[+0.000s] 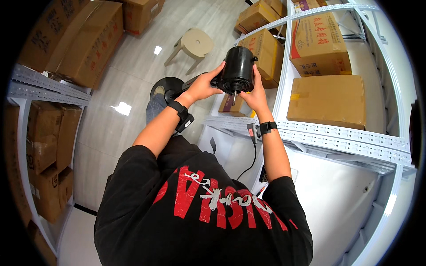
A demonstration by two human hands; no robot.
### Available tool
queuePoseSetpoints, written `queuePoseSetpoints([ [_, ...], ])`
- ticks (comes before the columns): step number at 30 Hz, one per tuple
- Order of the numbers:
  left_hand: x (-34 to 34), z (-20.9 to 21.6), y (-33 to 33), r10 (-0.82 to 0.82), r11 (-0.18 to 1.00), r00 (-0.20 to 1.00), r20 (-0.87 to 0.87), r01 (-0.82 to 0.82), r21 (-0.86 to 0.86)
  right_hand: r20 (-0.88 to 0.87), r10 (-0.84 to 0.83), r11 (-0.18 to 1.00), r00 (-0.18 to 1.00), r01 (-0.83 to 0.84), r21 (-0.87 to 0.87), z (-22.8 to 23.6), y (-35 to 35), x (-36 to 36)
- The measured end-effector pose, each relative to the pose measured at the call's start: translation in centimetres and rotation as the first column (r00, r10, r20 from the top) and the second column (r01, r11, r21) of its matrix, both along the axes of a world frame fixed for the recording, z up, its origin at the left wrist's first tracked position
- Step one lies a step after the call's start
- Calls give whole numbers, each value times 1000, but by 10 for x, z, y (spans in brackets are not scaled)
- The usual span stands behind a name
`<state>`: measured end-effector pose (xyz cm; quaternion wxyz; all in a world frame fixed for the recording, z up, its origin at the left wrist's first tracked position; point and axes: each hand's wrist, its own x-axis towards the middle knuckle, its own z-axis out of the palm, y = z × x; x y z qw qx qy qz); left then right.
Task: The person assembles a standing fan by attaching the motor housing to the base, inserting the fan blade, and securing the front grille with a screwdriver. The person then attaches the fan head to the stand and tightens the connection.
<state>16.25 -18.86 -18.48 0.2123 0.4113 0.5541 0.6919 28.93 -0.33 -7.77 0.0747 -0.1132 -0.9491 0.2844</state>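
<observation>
Storage room, pale tiled floor, white perforated metal shelving both sides, stacked with cardboard boxes. Left hand and right hand hold a black cylindrical motor housing, one palm per flank, fingers curved round the sides. Housing is up in front of the body, over the floor, roughly upright. Bare silver shaft sticks out of its near end; small black knob on the right flank.

Progress: motor is gripped, looks like mid-handling rather than finished. No blade or grille on the shaft; whether those are off for good or yet to be fitted, can't tell. Black stand arm runs from beside the left hand toward a round black base on the floor, by the person's foot; looks fan-like. Join between arm and housing hidden by the left hand, so attached or loose is unclear.

Farther out: beige plastic stool, apart from the housing.
</observation>
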Motion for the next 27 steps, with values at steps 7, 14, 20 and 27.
queuePoseSetpoints([
  [7, 4, -7, 7, -5, 999, 998, 69, 2, 49, -46, -59, 998, 997, 57, -34, -8, 0, 2],
  [14, 8, -13, 9, 150, 989, 986, 67, -150, 3, -6, -46, 999, 999, 45, -12, -1, -2, -4],
  [20, 9, -8, 8, 81, 975, 990, 115, -54, -214, -21, -62, 993, 998, 59, -103, -6, -1, 2],
  [27, 0, 9, 4, 39, 933, 998, -52, -55, -357, -5, -36, 993, 999, 36, -112, 1, -4, 0],
])
